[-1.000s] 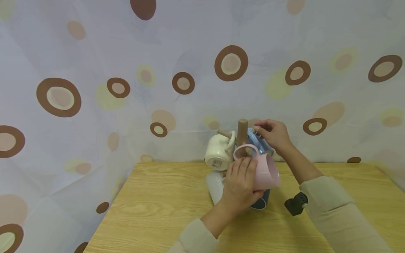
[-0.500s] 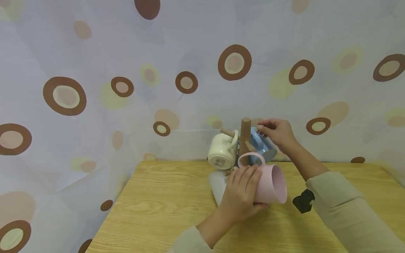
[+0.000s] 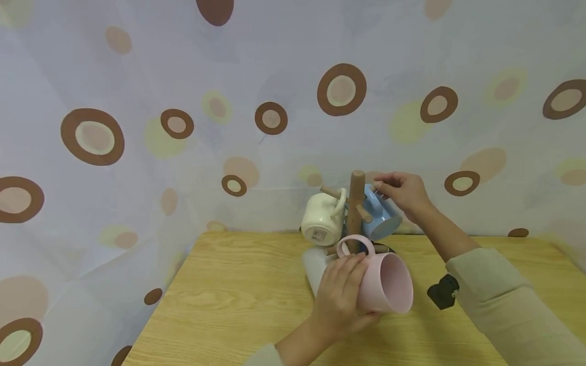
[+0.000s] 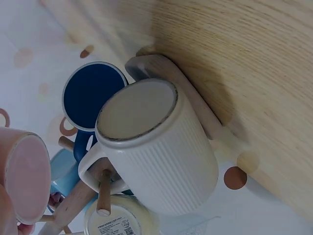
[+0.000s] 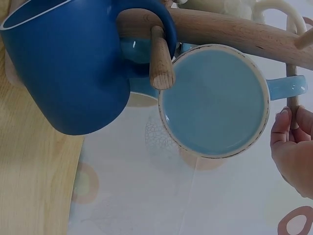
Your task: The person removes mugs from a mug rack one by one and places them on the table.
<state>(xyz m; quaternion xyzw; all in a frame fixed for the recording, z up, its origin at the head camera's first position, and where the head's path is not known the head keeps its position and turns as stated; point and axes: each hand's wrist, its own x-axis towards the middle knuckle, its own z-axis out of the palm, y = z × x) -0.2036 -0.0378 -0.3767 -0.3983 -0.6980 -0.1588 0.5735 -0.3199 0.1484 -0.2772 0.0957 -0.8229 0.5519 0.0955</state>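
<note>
Label [image 3: 319, 235] on cream mug [image 3: 320, 210], pink mug [image 3: 374, 283] in hand [image 3: 340, 300]

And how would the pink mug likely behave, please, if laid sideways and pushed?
The pink mug would probably roll, its body being round, until its looped handle caught. Its smooth side may be slippery; its wall, undented in the left hand's grip, seems stiff.
</note>
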